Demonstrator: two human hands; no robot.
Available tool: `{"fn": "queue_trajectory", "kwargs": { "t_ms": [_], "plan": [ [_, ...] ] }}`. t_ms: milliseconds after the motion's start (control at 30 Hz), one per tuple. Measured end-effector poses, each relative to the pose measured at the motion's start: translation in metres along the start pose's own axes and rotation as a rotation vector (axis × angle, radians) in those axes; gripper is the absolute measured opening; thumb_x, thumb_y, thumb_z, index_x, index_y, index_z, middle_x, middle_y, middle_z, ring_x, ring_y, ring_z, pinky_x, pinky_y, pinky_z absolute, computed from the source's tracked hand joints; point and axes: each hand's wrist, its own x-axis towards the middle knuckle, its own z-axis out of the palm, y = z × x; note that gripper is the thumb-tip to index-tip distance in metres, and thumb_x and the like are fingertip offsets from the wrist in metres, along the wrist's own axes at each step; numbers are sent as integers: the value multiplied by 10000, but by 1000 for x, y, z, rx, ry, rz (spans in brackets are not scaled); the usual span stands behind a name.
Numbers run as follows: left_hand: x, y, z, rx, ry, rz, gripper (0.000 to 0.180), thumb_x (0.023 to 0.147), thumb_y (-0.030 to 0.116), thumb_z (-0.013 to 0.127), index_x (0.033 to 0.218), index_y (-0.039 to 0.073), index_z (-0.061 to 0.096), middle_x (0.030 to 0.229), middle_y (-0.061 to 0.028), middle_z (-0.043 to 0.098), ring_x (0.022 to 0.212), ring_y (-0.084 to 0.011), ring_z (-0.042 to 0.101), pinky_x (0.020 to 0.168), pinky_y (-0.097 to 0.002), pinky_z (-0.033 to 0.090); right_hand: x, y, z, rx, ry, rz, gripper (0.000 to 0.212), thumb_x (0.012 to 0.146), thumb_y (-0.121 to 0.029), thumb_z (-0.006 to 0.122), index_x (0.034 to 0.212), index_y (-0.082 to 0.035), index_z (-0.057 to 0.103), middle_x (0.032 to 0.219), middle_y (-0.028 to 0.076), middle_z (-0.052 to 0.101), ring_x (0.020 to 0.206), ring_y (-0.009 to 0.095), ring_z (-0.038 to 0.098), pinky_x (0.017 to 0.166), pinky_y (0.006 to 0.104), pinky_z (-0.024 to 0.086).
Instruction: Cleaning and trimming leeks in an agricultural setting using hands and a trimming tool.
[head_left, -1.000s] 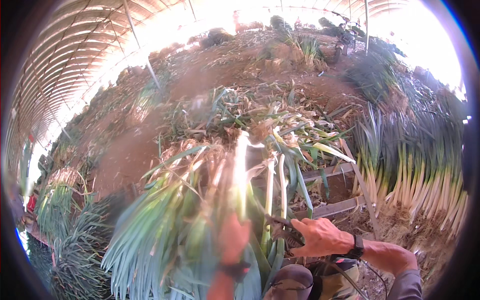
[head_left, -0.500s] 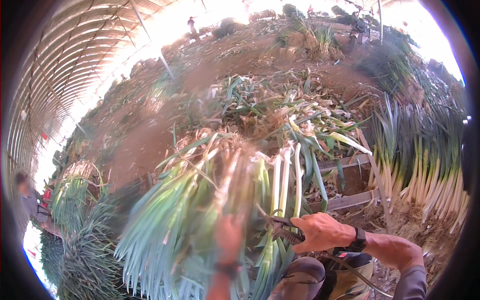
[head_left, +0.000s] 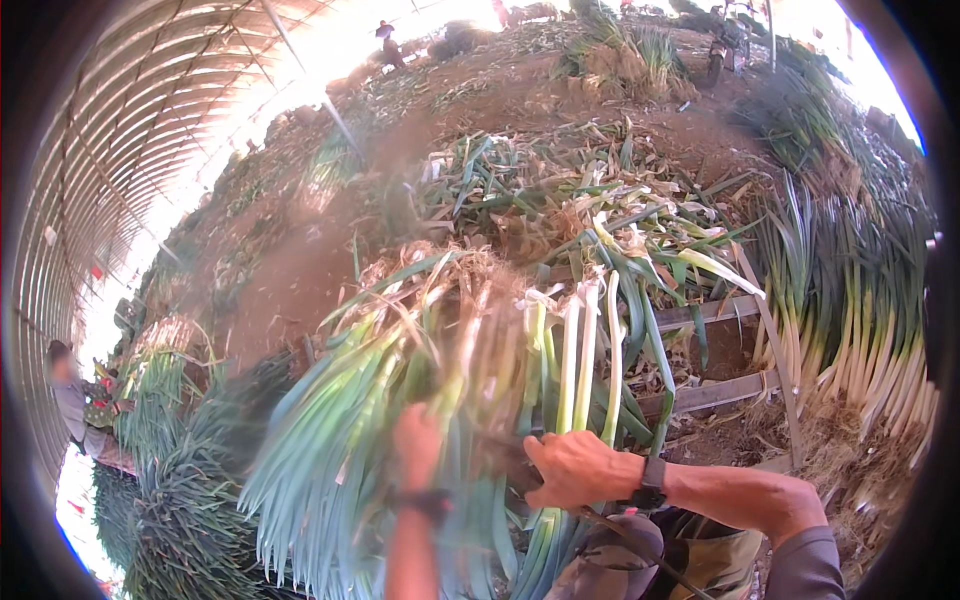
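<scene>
My left hand (head_left: pixel 415 445), smeared by motion, is over the green leaves of a leek pile (head_left: pixel 330 450); whether its fingers close on a stalk cannot be made out. My right hand (head_left: pixel 580 470) is closed round a dark blow gun (head_left: pixel 508 462), its nozzle end blurred and pointing left. A thin hose (head_left: pixel 650 555) runs from the right hand down past my knee. Just beyond that hand lie several clean leeks with white stalks (head_left: pixel 590 345), leaves toward me. Left of them, unpeeled leeks show brown, rooty ends (head_left: pixel 470 285).
A wooden frame (head_left: pixel 715 395) stands right of the pile. Stripped leaves (head_left: pixel 600 190) heap up beyond it. More leeks stand at the right (head_left: pixel 860 310) and left (head_left: pixel 180 480). At the far left a person (head_left: pixel 75 400) sits. A motorcycle (head_left: pixel 728 45) is parked far back.
My left hand has moved left and slightly away from me, up the leaves. My right hand has shifted a little left with the blow gun. The view has tilted slightly.
</scene>
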Motion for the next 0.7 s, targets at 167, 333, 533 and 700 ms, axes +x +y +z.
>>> {"fn": "queue_trajectory", "kwargs": {
  "t_ms": [167,333,533,700],
  "plan": [
    [13,-23,9,-16,-37,17,212,881,215,666,982,33,709,863,-197,716,869,-399,694,792,-470,524,31,7,0,-4,123,98,503,745,-376,725,905,72,563,752,249,647,749,448,654,674,511,524],
    [15,-4,11,124,-88,-144,103,853,143,694,899,59,655,865,-193,689,866,-398,671,766,-502,498,49,20,-2,13,176,156,445,755,-344,696,919,59,603,759,231,672,736,429,674,678,489,544],
    [2,4,2,377,150,276,115,848,154,698,877,76,619,923,-155,574,915,-401,589,790,-530,456,37,2,-15,96,69,145,483,748,-391,730,917,42,597,733,224,656,722,434,656,681,492,527],
    [-10,7,2,328,-47,115,206,877,209,676,1013,54,663,1026,-180,638,1013,-399,608,874,-516,478,14,-4,2,95,-23,24,502,742,-405,769,879,32,562,749,242,635,740,442,640,675,497,514]
  ]
}}
